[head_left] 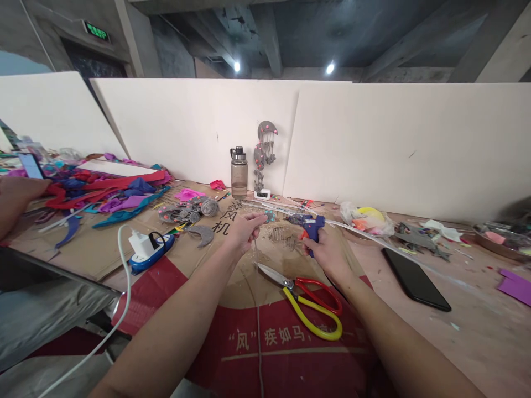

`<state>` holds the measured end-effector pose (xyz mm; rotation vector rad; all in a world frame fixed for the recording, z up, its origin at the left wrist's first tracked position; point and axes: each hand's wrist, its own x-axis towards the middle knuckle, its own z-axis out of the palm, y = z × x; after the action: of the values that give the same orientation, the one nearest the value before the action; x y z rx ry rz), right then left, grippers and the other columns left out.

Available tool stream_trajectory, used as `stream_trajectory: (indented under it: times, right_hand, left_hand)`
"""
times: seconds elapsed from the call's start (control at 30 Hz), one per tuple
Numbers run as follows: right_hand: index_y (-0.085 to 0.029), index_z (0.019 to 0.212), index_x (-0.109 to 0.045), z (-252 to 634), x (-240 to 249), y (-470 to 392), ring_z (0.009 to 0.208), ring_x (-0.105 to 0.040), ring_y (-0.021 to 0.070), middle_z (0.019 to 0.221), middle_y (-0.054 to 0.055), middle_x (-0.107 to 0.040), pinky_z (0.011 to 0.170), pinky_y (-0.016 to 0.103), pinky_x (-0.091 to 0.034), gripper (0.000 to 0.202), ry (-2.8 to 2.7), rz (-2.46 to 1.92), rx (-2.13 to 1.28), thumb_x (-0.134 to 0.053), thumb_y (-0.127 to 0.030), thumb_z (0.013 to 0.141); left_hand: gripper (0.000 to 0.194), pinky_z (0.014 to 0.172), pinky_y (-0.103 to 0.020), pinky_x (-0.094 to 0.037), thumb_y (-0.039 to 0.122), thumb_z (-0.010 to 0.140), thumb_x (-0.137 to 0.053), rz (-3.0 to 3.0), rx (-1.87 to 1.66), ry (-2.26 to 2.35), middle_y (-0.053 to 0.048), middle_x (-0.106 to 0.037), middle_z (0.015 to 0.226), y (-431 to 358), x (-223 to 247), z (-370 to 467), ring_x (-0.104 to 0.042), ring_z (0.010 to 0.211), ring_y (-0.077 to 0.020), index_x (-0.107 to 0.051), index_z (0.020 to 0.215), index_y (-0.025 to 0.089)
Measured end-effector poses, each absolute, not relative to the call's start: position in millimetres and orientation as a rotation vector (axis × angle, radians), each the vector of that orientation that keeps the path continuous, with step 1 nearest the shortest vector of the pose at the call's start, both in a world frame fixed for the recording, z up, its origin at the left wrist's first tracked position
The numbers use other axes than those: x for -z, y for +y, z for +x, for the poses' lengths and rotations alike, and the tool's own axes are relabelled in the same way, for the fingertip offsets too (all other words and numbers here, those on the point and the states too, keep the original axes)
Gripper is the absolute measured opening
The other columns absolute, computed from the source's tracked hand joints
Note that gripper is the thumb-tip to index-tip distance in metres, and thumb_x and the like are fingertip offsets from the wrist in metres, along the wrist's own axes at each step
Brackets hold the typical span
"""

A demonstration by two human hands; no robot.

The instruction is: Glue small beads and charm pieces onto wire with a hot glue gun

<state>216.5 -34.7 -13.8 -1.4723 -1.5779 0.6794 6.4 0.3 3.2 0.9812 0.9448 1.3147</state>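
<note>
My left hand (243, 233) pinches a small grey and teal piece (270, 215), perhaps felt, at its fingertips. A thin grey cord (257, 287) hangs from below that hand toward the table's front edge. My right hand (327, 253) is wrapped around a blue hot glue gun (314, 225), whose nozzle points left toward the small piece, a little apart from it. Between my forearms lie scissors (305, 301) with one red and one yellow handle, blades toward the upper left. Left of my left hand rest a grey crescent cutout (202, 234) and a ball of grey yarn (209, 207).
Behind my hands stand a water bottle (239, 176) and a grey hanging ornament (265, 149) against a white board (178, 127). A blue power strip (151, 253) lies left, a black phone (415, 279) right. Colourful fabric (124, 190) and another person's hand (19, 199) are far left.
</note>
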Motion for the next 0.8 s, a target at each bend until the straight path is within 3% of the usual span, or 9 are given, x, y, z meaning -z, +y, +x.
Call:
stream_trajectory:
  times: [0.07, 0.17, 0.3, 0.47, 0.63, 0.73, 0.8]
  right_hand:
    - [-0.018, 0.079, -0.057, 222, 18, -27, 0.064, -0.058, 0.0195, 0.069, 0.008, -0.063, 0.061, 0.03, -0.042, 0.015, -1.718, -1.689, -0.493, -0.052, -0.031, 0.077]
    - [-0.014, 0.083, -0.061, 229, 26, -21, 0.081, -0.06, 0.0264, 0.084, 0.017, -0.065, 0.071, 0.034, -0.042, 0.021, -1.848, -1.928, -0.146, -0.056, -0.034, 0.079]
    - [-0.011, 0.094, -0.058, 232, 28, -23, 0.104, -0.053, 0.0328, 0.103, 0.022, -0.059, 0.087, 0.044, -0.039, 0.028, -1.715, -1.903, 0.107, -0.058, -0.034, 0.078]
    - [-0.02, 0.089, -0.05, 195, 12, -39, 0.084, -0.058, 0.0204, 0.086, 0.005, -0.061, 0.077, 0.035, -0.045, 0.025, -1.553, -1.372, -0.695, -0.054, -0.042, 0.078]
    - [-0.024, 0.096, -0.041, 130, -6, -59, 0.076, -0.061, 0.0154, 0.085, 0.0, -0.061, 0.068, 0.029, -0.046, 0.042, -1.214, -1.069, -1.348, -0.068, -0.041, 0.068]
    - [-0.024, 0.093, -0.039, 109, -10, -62, 0.056, -0.053, 0.01, 0.074, -0.004, -0.058, 0.054, 0.024, -0.043, 0.042, -1.079, -1.018, -1.477, -0.069, -0.04, 0.068]
    - [-0.024, 0.088, -0.041, 108, -9, -62, 0.045, -0.041, 0.006, 0.067, -0.006, -0.054, 0.044, 0.02, -0.034, 0.038, -1.058, -1.062, -1.428, -0.069, -0.04, 0.069]
  left_hand:
    - [0.036, 0.036, -0.02, -0.005, 0.034, 0.054, -0.081, 0.994, -1.311, 0.928, 0.006, -0.048, 0.049, -1, -3, 8, -0.029, 0.033, -0.0007, -0.064, 0.076, 0.011]
    - [0.04, 0.035, -0.02, -0.006, 0.036, 0.052, -0.082, 1.004, -1.332, 0.908, 0.005, -0.052, 0.053, 1, -1, 9, -0.03, 0.034, -0.0002, -0.064, 0.078, 0.011]
    - [0.038, 0.035, -0.02, -0.008, 0.037, 0.053, -0.081, 1.006, -1.382, 0.938, 0.006, -0.049, 0.051, 4, 4, 10, -0.03, 0.034, -0.001, -0.065, 0.077, 0.013]
    - [0.028, 0.036, -0.02, -0.016, 0.036, 0.063, -0.074, 1.084, -1.504, 1.017, 0.005, -0.053, 0.055, 4, 9, 17, -0.034, 0.035, -0.0023, -0.065, 0.079, 0.014]
    - [0.024, 0.043, -0.018, -0.031, 0.032, 0.068, -0.071, 1.22, -1.659, 1.049, -0.001, -0.066, 0.078, 4, 11, 19, -0.046, 0.048, -0.0051, -0.068, 0.086, 0.016]
    - [0.023, 0.048, -0.018, -0.036, 0.032, 0.068, -0.072, 1.257, -1.69, 1.058, -0.003, -0.068, 0.08, 3, 10, 16, -0.051, 0.057, -0.0082, -0.069, 0.085, 0.016]
    - [0.023, 0.046, -0.018, -0.035, 0.031, 0.069, -0.071, 1.242, -1.694, 1.059, -0.003, -0.068, 0.08, 1, 8, 16, -0.049, 0.053, -0.0076, -0.069, 0.086, 0.016]
